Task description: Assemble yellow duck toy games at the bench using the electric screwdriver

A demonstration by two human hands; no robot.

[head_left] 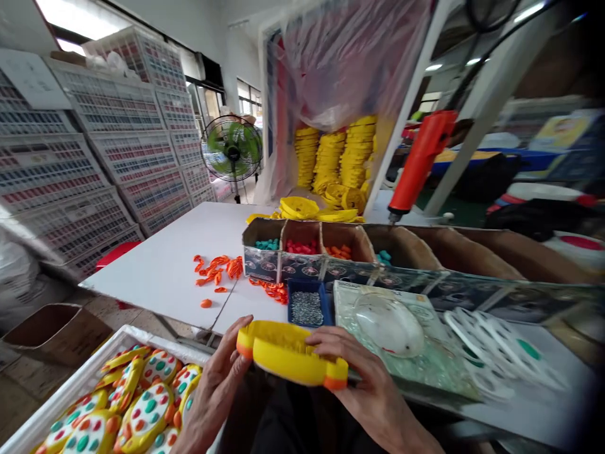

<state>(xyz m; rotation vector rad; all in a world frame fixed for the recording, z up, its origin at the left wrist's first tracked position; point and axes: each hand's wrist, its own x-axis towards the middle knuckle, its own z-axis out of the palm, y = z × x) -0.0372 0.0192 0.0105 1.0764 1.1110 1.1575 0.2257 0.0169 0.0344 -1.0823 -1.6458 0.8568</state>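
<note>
Head view: we had the yellow shell (pixel 289 364) on our side of the blue tray (pixel 326 304), left hand (pixel 220 372) pinching one orange-tipped end, right hand (pixel 362 372) pinching the other, loose orange pieces (pixel 234 268) left of the tray.

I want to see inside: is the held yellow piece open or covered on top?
Open: the uneven inside of the yellow piece shows above its near wall. I cannot tell about its underside.

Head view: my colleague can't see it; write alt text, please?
Left hand and right hand hold a yellow shell with orange ends. Beyond: a blue tray of metal bits, cardboard bins and a red power screwdriver; at left, a white crate of spotted yellow pieces.
</note>
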